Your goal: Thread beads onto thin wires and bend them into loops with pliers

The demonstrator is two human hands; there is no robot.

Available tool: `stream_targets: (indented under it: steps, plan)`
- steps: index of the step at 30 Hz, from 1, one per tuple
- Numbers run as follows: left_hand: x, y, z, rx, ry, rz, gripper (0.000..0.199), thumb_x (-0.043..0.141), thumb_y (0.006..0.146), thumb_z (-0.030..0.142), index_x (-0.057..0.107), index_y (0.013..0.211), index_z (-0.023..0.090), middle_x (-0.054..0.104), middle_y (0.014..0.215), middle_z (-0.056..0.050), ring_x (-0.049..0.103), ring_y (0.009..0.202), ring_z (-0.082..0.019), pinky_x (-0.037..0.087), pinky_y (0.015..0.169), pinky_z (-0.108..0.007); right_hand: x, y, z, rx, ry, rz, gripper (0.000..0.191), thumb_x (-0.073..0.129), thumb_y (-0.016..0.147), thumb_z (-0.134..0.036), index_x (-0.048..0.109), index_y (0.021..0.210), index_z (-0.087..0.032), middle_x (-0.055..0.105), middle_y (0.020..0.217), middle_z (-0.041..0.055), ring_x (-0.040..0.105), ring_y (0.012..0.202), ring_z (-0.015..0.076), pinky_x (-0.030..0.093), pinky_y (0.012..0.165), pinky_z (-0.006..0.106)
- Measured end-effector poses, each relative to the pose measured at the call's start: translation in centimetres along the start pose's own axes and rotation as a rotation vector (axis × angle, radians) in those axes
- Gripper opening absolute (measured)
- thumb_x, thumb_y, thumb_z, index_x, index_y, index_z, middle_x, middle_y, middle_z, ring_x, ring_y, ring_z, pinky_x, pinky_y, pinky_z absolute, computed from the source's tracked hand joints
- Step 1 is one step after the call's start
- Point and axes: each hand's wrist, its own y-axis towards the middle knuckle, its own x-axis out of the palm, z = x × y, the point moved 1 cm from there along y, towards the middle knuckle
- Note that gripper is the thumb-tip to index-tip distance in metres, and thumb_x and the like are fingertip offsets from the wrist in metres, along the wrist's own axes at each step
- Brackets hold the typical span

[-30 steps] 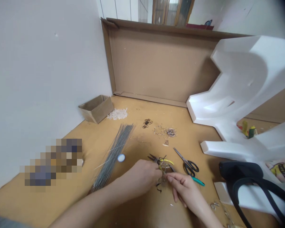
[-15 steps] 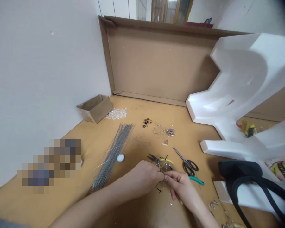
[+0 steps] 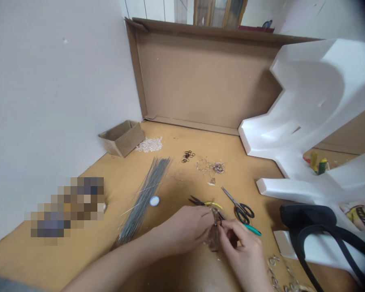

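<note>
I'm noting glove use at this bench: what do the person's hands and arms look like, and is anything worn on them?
The left hand and the right hand are bare, with no gloves or rings visible. Both forearms are bare too, with no sleeve or watch in view.

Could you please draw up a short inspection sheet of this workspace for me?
Surface: a tan board under everything.
Job's things: a small wire piece; yellow-handled pliers just beyond the hands; black-handled scissors; a bundle of grey wire rods.
Clutter: a heap of small clear pieces, small black rings, a wire tangle, a round white disc, a cardboard box.
Grippers: the left hand and right hand both hold the wire piece in their fingers.
Cables: nothing seen.
Surroundings: a white wall, a cardboard sheet, white foam packing.
</note>
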Motion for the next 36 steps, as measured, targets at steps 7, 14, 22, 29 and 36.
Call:
stream_targets:
  steps: [7,14,22,29,36]
  plan:
    - [-0.6,0.1,0.1,-0.141,0.003,-0.114,0.015,0.035,0.085,0.017,0.049,0.079,0.016,0.059,0.071,-0.002,0.055,0.061,-0.014,0.033,0.050,-0.022,-0.2,0.6,0.3,-0.075,0.204,-0.061,0.011,0.050,0.081,-0.018,0.061,0.078,-0.018,0.054,0.073,0.0036,0.051,0.053,0.0099,0.043,0.049,0.021]
    - [0.1,-0.3,-0.1,-0.198,-0.059,-0.136,0.010,0.035,0.085,0.018,0.045,0.089,0.017,0.061,0.071,-0.002,0.058,0.058,-0.016,0.028,0.045,-0.022,-1.5,0.9,-0.4,-0.349,0.074,-0.287,0.020,0.047,0.082,-0.010,0.061,0.089,-0.021,0.060,0.091,0.0069,0.060,0.079,0.0139,0.046,0.066,0.022]
    - [-0.2,-0.2,-0.5,-0.173,0.013,-0.075,0.012,0.035,0.085,0.020,0.047,0.086,0.018,0.055,0.088,-0.003,0.054,0.063,-0.012,0.036,0.052,-0.022,-1.0,1.8,0.4,0.183,0.311,-0.395,0.019,0.049,0.082,-0.032,0.060,0.076,-0.017,0.059,0.060,0.0007,0.051,0.046,0.0094,0.040,0.045,0.020]
    - [0.6,-0.8,0.0,0.003,0.102,0.030,0.010,0.039,0.083,0.017,0.048,0.086,0.018,0.052,0.079,-0.002,0.049,0.067,-0.014,0.035,0.055,-0.023,-0.8,2.3,-1.0,0.361,0.460,-0.457,0.022,0.052,0.078,-0.030,0.062,0.067,-0.014,0.056,0.053,-0.0007,0.051,0.044,0.0087,0.040,0.047,0.019]
    - [0.9,0.0,-0.2,-0.081,0.045,0.068,0.018,0.035,0.086,0.022,0.051,0.078,0.017,0.054,0.076,-0.002,0.049,0.065,-0.013,0.034,0.054,-0.024,-1.1,2.0,-1.5,0.281,0.520,-0.510,0.021,0.055,0.077,-0.028,0.062,0.062,-0.016,0.059,0.060,0.0006,0.055,0.055,0.0114,0.044,0.055,0.022]
